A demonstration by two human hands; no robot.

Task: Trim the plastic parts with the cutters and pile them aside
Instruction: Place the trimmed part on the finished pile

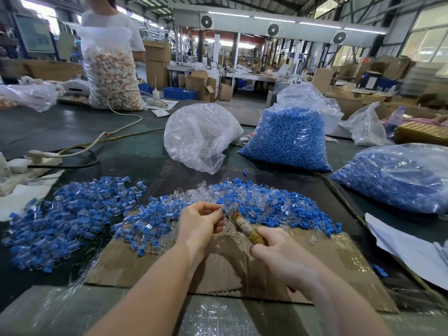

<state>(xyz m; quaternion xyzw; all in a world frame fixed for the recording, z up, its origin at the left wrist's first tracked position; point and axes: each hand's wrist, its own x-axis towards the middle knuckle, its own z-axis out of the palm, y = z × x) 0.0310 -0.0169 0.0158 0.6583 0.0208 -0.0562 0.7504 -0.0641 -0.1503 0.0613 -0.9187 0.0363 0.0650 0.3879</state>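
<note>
Pinching a small clear part [224,212] at the fingertips of my left hand [202,220], I am bringing it up to the cutters [242,225], whose taped handle my right hand [278,253] is gripping with fingers curled tight round it. The part is too blurred for me to tell how the blades are standing on it, or whether they are touching it at all. Just beyond my fingertips the untrimmed heap [261,202] of blue and clear pieces is lying on the cardboard [327,267]; well off to the left of my left hand the finished pile [72,209] is spreading out. As I judge it, the risk is sitting close to my own left fingers [213,215]: they are crowding the blades, so a squeeze made too early could nip skin instead of plastic. A loose pinch could also let the part spring away into the heap, mixing trimmed with untrimmed.
</note>
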